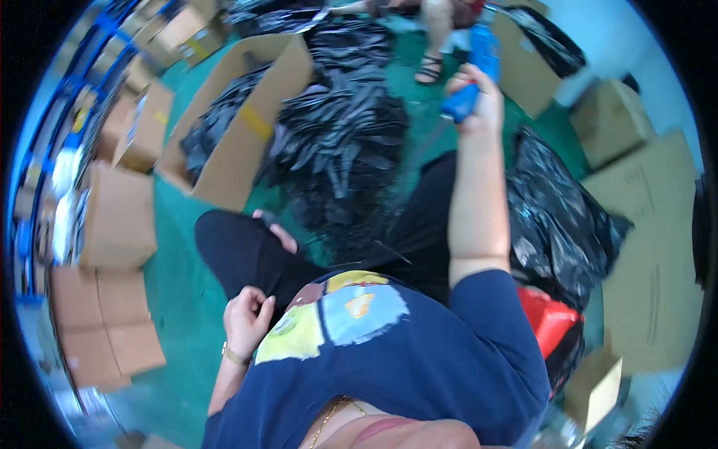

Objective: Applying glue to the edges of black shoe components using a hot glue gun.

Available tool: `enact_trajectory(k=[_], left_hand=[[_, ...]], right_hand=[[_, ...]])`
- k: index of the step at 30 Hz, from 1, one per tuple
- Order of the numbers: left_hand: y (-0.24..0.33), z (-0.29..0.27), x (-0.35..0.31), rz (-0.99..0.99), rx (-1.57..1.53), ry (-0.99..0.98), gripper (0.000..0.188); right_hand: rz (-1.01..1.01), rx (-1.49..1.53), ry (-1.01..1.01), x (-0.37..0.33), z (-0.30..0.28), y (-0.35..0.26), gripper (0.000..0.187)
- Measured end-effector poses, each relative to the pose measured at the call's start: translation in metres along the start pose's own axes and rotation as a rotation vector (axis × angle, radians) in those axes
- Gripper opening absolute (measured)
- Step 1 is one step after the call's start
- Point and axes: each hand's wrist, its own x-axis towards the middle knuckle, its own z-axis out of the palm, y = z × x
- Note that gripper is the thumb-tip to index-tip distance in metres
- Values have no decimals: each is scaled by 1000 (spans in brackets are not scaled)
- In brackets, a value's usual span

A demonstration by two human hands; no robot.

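Observation:
My right hand [479,97] is raised at the end of an outstretched arm, its fingers wrapped round a blue handheld tool [485,52]. The tool's blue parts show above and below the fist; blur hides its exact kind. My left hand [248,314] rests by my thigh, fingers loosely bent and thumb apart, with nothing visible in it. Ahead of my legs lies a long heap of dark, layered strip-like pieces [336,127]. More dark pieces [224,112] fill an open cardboard box [250,127] to the left of the heap.
A black plastic bag [561,217] and a red package [546,318] lie at my right. Large cartons [643,254] stand beyond them. Boxes [116,217] and blue shelving [82,71] line the left. Another person's sandalled foot [428,69] is on the green floor [179,299] ahead.

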Motion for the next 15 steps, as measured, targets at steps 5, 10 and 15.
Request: enact_trajectory(k=[5, 10, 15], left_hand=[[-40, 11, 8, -111, -77, -28, 21], [-70, 29, 17, -123, -150, -70, 22], [-69, 31, 13, -60, -73, -27, 24]], right_hand=[[45, -28, 204, 2, 20, 34, 16], [149, -158, 244, -8, 34, 55, 16], [142, -250, 228, -12, 30, 65, 16]])
